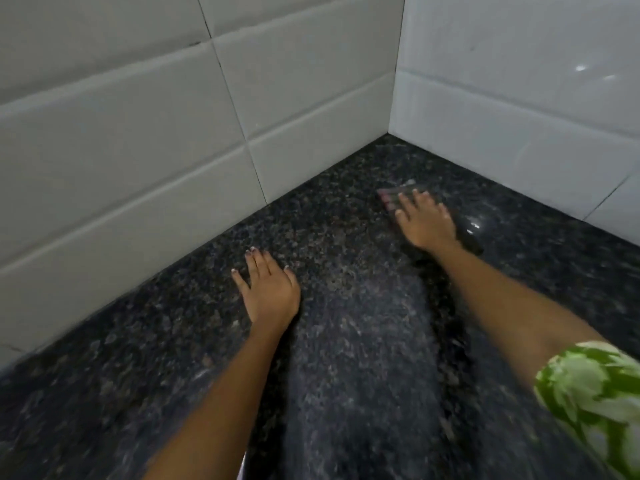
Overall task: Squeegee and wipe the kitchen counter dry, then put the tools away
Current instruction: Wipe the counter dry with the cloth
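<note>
Nearest the camera, a green-and-white sleeve covered the right upper arm, and both bare forearms reached out over the dark speckled surface. A lighter, hazy band ran up the stone between the arms, probably a film of water, though the blur made that uncertain.

Further out, the left hand lay flat on the stone near the left wall, its grip fully open, fingers spread, holding nothing; it seemed to be bracing the body.

Furthest out, the right hand pressed down on the squeegee, close to the corner where the two tiled walls met. Its fingers were spread across the blade end rather than wrapped round it, so it was a flat press, not a closed grip. The dark handle stuck out behind the hand, towards the right wall. No cloth was in view.

The work looked to be in the squeegee stage, with the corner in hand. With only a flat palm on the tool, it could skid or twist on wet stone and leave streaks. Running the blade into the wall would strand water along the joint. The braced left palm might also slip on a wet patch.
</note>
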